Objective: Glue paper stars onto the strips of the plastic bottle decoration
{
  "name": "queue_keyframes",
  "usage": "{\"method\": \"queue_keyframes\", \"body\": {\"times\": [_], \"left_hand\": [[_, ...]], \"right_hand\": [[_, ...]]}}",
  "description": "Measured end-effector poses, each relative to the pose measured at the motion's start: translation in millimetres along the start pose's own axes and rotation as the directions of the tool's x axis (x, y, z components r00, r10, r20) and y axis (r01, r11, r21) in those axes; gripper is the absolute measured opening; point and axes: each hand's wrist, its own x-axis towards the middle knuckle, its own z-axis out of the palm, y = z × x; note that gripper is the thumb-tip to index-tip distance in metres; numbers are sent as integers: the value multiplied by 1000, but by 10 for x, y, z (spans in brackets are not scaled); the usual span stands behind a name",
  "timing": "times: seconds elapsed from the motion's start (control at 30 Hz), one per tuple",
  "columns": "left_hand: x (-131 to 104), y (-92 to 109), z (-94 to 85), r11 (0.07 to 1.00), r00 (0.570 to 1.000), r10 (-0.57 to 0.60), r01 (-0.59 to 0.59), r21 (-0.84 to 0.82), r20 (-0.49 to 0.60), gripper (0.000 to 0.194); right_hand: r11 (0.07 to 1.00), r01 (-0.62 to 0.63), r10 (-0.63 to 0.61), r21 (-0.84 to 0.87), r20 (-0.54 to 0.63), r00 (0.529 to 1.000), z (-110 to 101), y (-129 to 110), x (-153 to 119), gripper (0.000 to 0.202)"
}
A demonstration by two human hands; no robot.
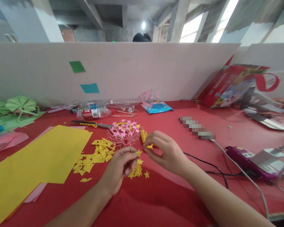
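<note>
Between the thumb and fingers of my left hand (121, 165) is a small yellow paper star (138, 153). My right hand (167, 151) is just to its right, with thumb and index finger curled nearly tip to tip; whatever they may pinch is too small to make out. Behind those fingers lies a yellow tool (144, 135), perhaps a glue gun, partly hidden by the hand. Below my hands is a heap of yellow stars (136, 171), and one loose star (146, 174) lies apart. Just beyond, pink stars cover a clear, petal-shaped plastic piece (125, 135).
Yellow paper sheets (38, 157) and star-punched scraps (103, 149) lie left. Scissors (85, 123), a plastic bottle (92, 113) and a blue packet (157, 107) are farther back. Cables and a purple power strip (247, 162) occupy the right, below a red bag (229, 85).
</note>
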Motion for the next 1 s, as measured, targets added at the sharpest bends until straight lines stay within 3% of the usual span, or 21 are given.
{"method": "queue_keyframes", "body": {"times": [0.1, 0.33, 0.43, 0.5, 0.57, 0.63, 0.7, 0.77, 0.87, 1.0], "left_hand": [[10, -12, -4, 999, 1000, -18, 19, -38, 17, 19], [33, -27, -7, 998, 997, -39, 42, -55, 59, 23], [21, -1, 12, 998, 999, -16, 14, 55, 37, 22], [-11, 89, 12, 969, 997, 76, -75, 233, 4, 21], [-65, 258, -17, 861, 966, 257, -226, 456, -7, 19], [-125, 478, -84, 687, 884, 466, -335, 644, -36, 17], [-168, 678, -178, 538, 798, 600, -351, 766, -55, 16], [-178, 780, -280, 456, 823, 568, -284, 843, -29, 16], [-140, 700, -398, 380, 900, 435, -213, 900, 29, 21], [-92, 406, -451, 227, 899, 434, -177, 958, 63, 31]], "right_hand": [[985, 173, -174, -22, -61, 983, 44, -109, -18, 11], [961, 230, -235, -156, -13, 972, 78, -94, -18, 11], [965, 219, -227, -144, -36, 973, 76, -95, -25, 11], [974, 193, -204, -123, -86, 975, 57, -92, -26, 11], [982, 150, -165, -113, -141, 976, 16, -91, -9, 11], [987, 104, -124, -120, -164, 979, -40, -102, 34, 12], [991, 50, -66, -127, -123, 990, -91, -135, 101, 13], [992, -9, 1, -129, -61, 998, -108, -185, 182, 13], [993, -65, 62, -95, -38, 997, -41, -258, 284, 10], [990, -132, 137, 43, -144, 980, 173, -290, 273, 9]]}}
